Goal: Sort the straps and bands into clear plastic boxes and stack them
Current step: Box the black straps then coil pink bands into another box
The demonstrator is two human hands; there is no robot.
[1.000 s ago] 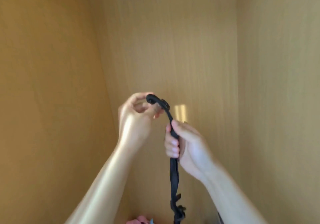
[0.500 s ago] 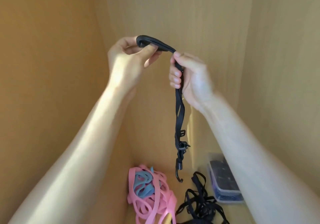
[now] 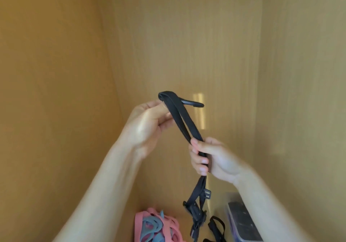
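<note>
Black strap folded double, bend pinched in left hand, both runs clamped in right hand, buckles dangling above pink bands: liable to snag there, or unfold if either pinch slackens.

Folded black strap between left hand and right hand, above pink bands.

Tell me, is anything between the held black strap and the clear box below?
Nothing visible blocks it. The black strap, held by both hands, hangs just left of the clear plastic box, whose top looks closed by a lid.
</note>
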